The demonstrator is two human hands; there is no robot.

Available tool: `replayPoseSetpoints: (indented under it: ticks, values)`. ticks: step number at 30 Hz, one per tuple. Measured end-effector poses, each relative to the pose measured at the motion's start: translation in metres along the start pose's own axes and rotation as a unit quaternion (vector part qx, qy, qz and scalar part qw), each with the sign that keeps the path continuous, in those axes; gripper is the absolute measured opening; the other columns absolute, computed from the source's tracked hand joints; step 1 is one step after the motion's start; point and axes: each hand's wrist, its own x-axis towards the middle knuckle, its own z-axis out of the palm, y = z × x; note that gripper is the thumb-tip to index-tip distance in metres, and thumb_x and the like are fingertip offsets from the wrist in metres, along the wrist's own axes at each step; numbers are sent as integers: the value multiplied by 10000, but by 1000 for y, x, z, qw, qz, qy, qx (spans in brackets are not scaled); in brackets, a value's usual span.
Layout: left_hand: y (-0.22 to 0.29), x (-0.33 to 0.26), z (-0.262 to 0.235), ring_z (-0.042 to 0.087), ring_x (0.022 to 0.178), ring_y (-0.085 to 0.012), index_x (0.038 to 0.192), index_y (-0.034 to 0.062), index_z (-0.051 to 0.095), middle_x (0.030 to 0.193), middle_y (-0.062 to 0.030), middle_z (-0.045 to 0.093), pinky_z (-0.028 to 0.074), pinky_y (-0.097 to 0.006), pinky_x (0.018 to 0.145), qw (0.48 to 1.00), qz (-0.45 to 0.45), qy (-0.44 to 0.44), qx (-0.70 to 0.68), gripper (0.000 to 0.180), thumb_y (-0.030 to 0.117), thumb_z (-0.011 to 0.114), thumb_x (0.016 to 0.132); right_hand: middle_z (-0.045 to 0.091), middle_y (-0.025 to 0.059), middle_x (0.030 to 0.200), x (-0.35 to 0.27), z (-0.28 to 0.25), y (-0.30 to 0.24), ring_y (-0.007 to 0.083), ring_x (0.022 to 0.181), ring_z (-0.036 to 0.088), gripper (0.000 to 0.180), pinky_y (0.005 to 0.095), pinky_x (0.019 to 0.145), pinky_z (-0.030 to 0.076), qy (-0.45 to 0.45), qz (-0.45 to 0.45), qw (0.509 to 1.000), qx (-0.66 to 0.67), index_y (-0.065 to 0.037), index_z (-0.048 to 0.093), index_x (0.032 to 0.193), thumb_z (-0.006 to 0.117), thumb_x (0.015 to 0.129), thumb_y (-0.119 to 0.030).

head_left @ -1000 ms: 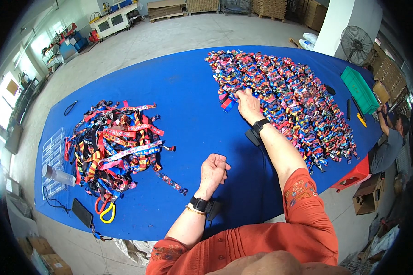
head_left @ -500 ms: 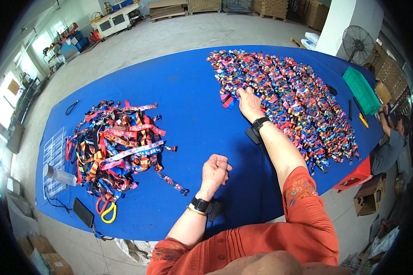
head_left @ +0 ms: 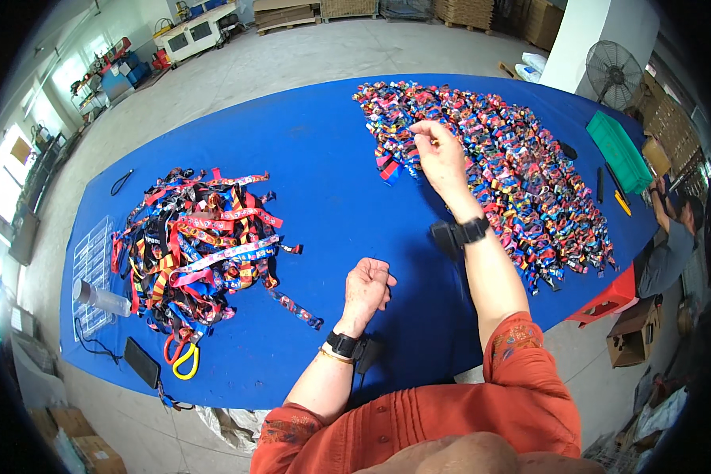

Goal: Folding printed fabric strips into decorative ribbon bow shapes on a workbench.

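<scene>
- A clear bottle (head_left: 99,298) lies at the far left of the blue table (head_left: 316,150), beside a flat plastic sheet (head_left: 91,268).
- Near the front edge lie a black phone (head_left: 141,363) and scissors with yellow and orange handles (head_left: 181,355).
- The loose pile of straps (head_left: 197,245) spreads over the left part of the table, tangled and unsorted, well apart from both hands; it looks the same as a second ago.
- The left hand (head_left: 367,288) rests at the middle of the table, curled into a loose fist, thumb up. Whether it holds anything inside the fist I cannot tell. It has hardly moved in the last second.
- The right hand (head_left: 438,154) has changed most: a second ago it lay low on the near edge of the sorted heap; now it is lifted slightly, fingers pinched together at the heap's near left edge, seemingly on a small strap, though the piece is too small to tell for sure.
- My reading: one piece is being picked out or set in place, and the left hand waits.
- The heap of folded straps (head_left: 521,174) covers the right part of the table, closely packed.
- Beyond it lie a green tray (head_left: 620,150) and a yellow cutter (head_left: 622,203).
- At the right edge another person (head_left: 671,237) leans on the table.
</scene>
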Motion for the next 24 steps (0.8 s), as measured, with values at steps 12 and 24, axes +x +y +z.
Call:
replayPoseSetpoints:
  ticks: [12, 24]
  values:
    - [4, -4, -3, 488, 440, -71, 981, -11, 537, 756, -92, 640, 391, -216, 359, 1000, -12, 9, 8, 116, 96, 494, 983, 600, 80, 693, -101, -125, -175, 128, 436, 482, 148, 255, 389, 329, -70, -247, 805, 534, -31, 604, 913, 705, 875, -133]
    - [10, -5, -4, 473, 434, -61, 981, -9, 537, 770, -92, 646, 383, -206, 357, 1000, -20, 9, 16, 133, 122, 524, 995, 637, 131, 632, -106, -162, -179, 145, 406, 505, 240, 225, 369, 297, -138, -359, 664, 641, -110, 622, 1063, 736, 853, -89]
